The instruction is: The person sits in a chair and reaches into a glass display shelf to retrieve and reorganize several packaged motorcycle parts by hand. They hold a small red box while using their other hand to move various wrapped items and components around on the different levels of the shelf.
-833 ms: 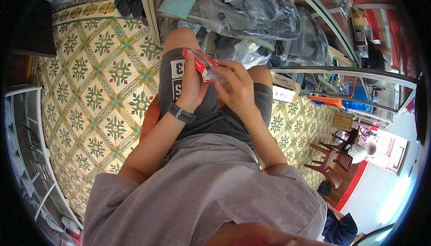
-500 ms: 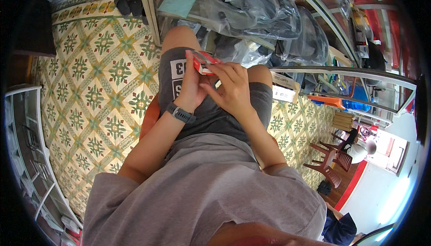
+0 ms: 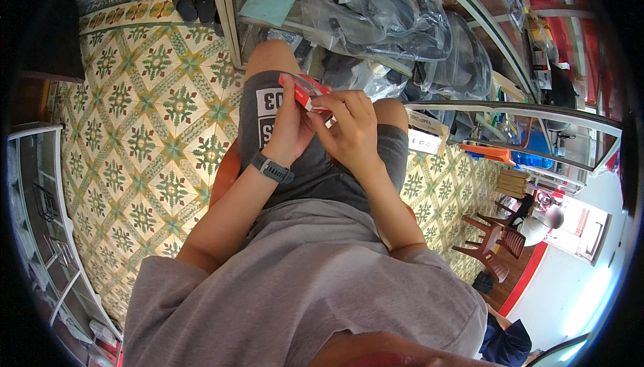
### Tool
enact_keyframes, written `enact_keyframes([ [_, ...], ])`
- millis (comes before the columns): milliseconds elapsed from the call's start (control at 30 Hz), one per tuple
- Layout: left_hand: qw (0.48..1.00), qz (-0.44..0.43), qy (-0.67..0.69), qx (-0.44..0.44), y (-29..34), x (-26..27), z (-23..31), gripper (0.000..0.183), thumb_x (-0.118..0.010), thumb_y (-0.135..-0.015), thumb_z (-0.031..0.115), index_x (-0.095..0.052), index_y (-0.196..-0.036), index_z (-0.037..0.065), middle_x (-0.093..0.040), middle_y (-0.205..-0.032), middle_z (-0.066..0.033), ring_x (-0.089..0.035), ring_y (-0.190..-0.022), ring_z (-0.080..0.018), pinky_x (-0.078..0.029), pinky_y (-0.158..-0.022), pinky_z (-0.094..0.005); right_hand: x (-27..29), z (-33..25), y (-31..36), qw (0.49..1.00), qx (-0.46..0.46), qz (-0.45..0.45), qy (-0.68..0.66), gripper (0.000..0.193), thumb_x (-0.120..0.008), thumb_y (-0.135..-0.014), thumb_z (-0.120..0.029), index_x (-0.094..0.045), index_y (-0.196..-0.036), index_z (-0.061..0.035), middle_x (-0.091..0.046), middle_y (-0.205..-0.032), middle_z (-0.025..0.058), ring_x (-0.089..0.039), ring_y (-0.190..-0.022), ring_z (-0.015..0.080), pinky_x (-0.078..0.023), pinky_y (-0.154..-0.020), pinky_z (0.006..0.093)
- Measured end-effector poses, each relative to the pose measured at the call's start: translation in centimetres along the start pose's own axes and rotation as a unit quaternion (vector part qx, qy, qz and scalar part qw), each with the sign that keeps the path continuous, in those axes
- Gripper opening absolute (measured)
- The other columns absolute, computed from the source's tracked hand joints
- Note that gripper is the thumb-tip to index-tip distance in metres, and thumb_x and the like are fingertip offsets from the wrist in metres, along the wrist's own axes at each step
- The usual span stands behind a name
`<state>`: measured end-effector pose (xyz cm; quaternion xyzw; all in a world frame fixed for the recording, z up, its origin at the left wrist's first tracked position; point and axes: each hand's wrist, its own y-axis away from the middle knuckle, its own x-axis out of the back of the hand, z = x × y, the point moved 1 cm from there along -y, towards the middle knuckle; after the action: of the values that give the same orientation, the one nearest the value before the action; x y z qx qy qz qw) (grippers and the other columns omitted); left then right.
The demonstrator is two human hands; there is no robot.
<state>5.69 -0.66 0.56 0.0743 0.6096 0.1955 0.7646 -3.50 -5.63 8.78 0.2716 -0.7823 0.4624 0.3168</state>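
Note:
Above my lap, my left hand [image 3: 292, 138] is wrapped round a small red and white cardboard box [image 3: 302, 90] with a grey strip along its upper face. The box is tilted, its near end toward my right hand [image 3: 354, 132]. At that end the thumb and fingertips of my right hand are pinched together, touching the box's edge; the exact spot they grip is partly hidden by the fingers. A dark watch sits on my left wrist.
Just ahead of my knees, a glass case holds dark parts in clear plastic bags [image 3: 389, 15] and a pale green sheet [image 3: 271, 1]. An open carton [image 3: 424, 140] stands right of my knee. Dark slippers [image 3: 194, 5] lie far left; brown chairs [image 3: 493, 239] stand right.
My right thumb and fingers have drawn together at the near end of the box, which has turned slightly. The left hand keeps its hold.

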Motion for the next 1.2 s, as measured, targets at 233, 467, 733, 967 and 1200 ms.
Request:
enact_keyframes([
  [233, 0.999, 0.026, -0.037, -0.007, -0.2, 0.2, -0.2, 0.063, -0.036, -0.089, 0.065, -0.05, -0.111, 0.009, -0.059, -0.108, -0.0098, -0.057, -0.1, -0.0193, -0.046, -0.087, -0.0348, 0.7, -0.3, -0.5, 0.998, -0.026, -0.058, 0.011, 0.026, -0.075, -0.064, -0.012, -0.062, -0.086, -0.0082, -0.057, -0.078, 0.004, -0.052, -0.071, 0.023, -0.037, -0.064, 0.0329],
  [467, 0.999, 0.021, -0.023, -0.006, 0.1, 0.0, -0.1, 0.064, -0.035, -0.088, 0.066, -0.052, -0.11, 0.008, -0.06, -0.106, -0.0099, -0.058, -0.099, -0.0199, -0.046, -0.088, -0.0339, 0.7, 0.1, 0.0, 0.997, 0.032, -0.069, -0.01, 0.023, -0.074, -0.066, -0.013, -0.065, -0.087, -0.0108, -0.056, -0.079, 0.0033, -0.052, -0.076, 0.024, -0.038, -0.069, 0.0351],
  [733, 1.0, 0.0, -0.004, -0.009, 0.0, -0.1, 0.2, 0.063, -0.035, -0.089, 0.063, -0.051, -0.113, 0.007, -0.059, -0.107, -0.0117, -0.058, -0.1, -0.0216, -0.046, -0.091, -0.0356, 0.4, -0.3, 0.5, 0.988, -0.117, -0.006, -0.097, 0.027, -0.074, -0.068, -0.004, -0.065, -0.092, -0.0045, -0.057, -0.088, 0.0073, -0.056, -0.084, 0.0257, -0.047, -0.073, 0.034],
  [967, 0.998, 0.028, -0.011, -0.049, 0.0, -0.5, 0.2, 0.06, -0.037, -0.09, 0.061, -0.046, -0.115, 0.007, -0.058, -0.106, -0.0124, -0.058, -0.101, -0.0218, -0.048, -0.089, -0.0351, -0.4, -0.2, 0.9, 0.986, -0.119, -0.032, -0.109, 0.029, -0.071, -0.07, 0.0, -0.065, -0.098, -0.0056, -0.059, -0.099, 0.011, -0.058, -0.091, 0.0263, -0.048, -0.075, 0.0334],
  [1200, 1.0, 0.001, 0.016, -0.003, 0.1, -0.1, 0.5, 0.061, -0.038, -0.089, 0.063, -0.046, -0.113, 0.007, -0.059, -0.103, -0.011, -0.059, -0.096, -0.0205, -0.049, -0.085, -0.0337, 0.2, -0.1, 0.3, 0.999, -0.021, -0.04, -0.029, 0.031, -0.07, -0.071, -0.001, -0.066, -0.102, -0.0071, -0.058, -0.1, 0.011, -0.057, -0.09, 0.026, -0.046, -0.077, 0.0351],
])
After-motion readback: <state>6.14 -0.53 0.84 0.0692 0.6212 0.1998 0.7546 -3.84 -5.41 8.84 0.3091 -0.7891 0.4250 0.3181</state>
